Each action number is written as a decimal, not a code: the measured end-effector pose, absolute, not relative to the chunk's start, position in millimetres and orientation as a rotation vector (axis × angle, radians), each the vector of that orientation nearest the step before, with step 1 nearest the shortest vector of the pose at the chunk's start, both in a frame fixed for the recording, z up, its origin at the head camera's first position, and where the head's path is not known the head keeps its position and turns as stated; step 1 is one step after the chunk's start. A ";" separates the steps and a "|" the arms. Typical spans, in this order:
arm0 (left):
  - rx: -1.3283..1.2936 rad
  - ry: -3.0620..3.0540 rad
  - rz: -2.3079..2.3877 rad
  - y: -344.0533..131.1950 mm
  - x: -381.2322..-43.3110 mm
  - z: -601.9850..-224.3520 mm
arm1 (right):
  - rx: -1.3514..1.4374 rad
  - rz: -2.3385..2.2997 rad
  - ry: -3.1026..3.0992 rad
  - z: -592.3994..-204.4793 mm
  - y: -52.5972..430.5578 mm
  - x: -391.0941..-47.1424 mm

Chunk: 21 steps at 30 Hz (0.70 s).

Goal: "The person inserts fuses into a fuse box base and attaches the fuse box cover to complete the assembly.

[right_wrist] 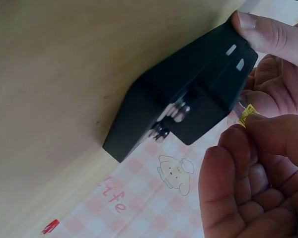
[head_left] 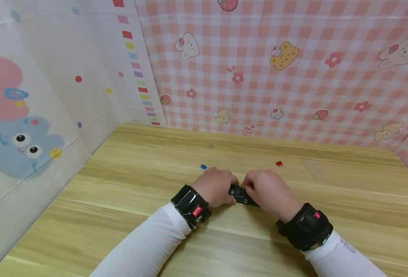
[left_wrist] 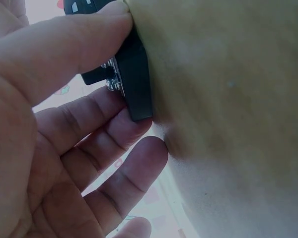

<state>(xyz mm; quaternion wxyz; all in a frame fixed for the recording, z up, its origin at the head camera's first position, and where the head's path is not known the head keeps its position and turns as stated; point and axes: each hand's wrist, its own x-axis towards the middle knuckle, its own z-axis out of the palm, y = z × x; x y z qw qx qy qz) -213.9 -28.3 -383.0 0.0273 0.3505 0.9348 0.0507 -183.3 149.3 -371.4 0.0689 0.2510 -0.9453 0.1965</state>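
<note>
My left hand (head_left: 216, 186) grips a black fuse block (head_left: 240, 193) by its left end, thumb on the near side and fingers beyond it. Metal terminal screws (right_wrist: 178, 110) show on the end of the block in the right wrist view. Between thumb and forefinger, my right hand (head_left: 270, 190) pinches a small yellow blade fuse (right_wrist: 248, 114) close beside the block's top face. In the head view the right hand hides the block's right end. The fuse's prongs point toward the block.
A blue blade fuse (head_left: 203, 167) lies just beyond the left hand, and a pale one (head_left: 209, 146) farther back. Beyond the right hand are a red blade fuse (head_left: 279, 164) and a clear plastic cover (head_left: 315, 171). Printed cloth walls border the wooden table (head_left: 121, 173).
</note>
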 end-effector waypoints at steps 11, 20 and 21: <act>1.088 2.893 0.145 -29.5 -214.0 -383.0 | 0.780 0.563 -2.849 -369.5 140.6 -183.0; 1.074 2.891 0.146 -28.8 -213.0 -381.0 | 0.777 0.530 -2.869 -367.0 135.7 -185.0; 1.074 2.891 0.150 -28.8 -213.1 -380.8 | 0.775 0.525 -2.869 -367.3 135.5 -185.2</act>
